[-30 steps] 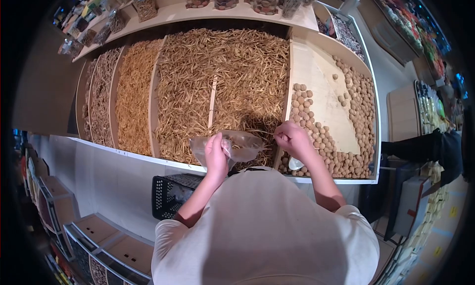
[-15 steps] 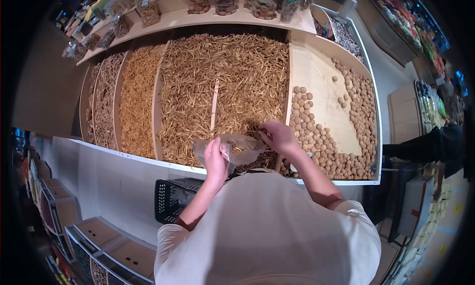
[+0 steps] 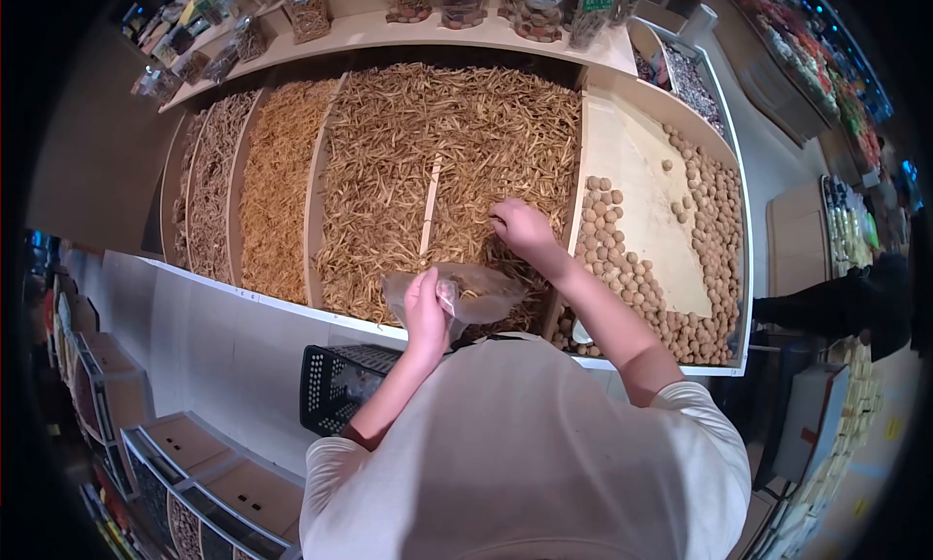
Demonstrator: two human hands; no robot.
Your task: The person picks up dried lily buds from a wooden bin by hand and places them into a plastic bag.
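Note:
My left hand is closed on the edge of a clear plastic bag, held low over the front of the bin. Some brown strips show through or inside the bag. My right hand is above the dried brown strips, beyond the bag and to its right. Its fingers are bent together and pointing down at the strips. Whatever they pinch, if anything, is too small to make out. A pale divider strip lies among the dried strips.
Round brown nuts fill part of the right compartment. Orange shreds lie in a compartment on the left. A black basket stands below the bin's front edge. Packaged jars line the back shelf. A person in dark clothing is at the right.
My right hand has moved away from the bag's mouth, farther back over the dried strips. My left hand still holds the bag in nearly the same place. The view has shifted slightly.

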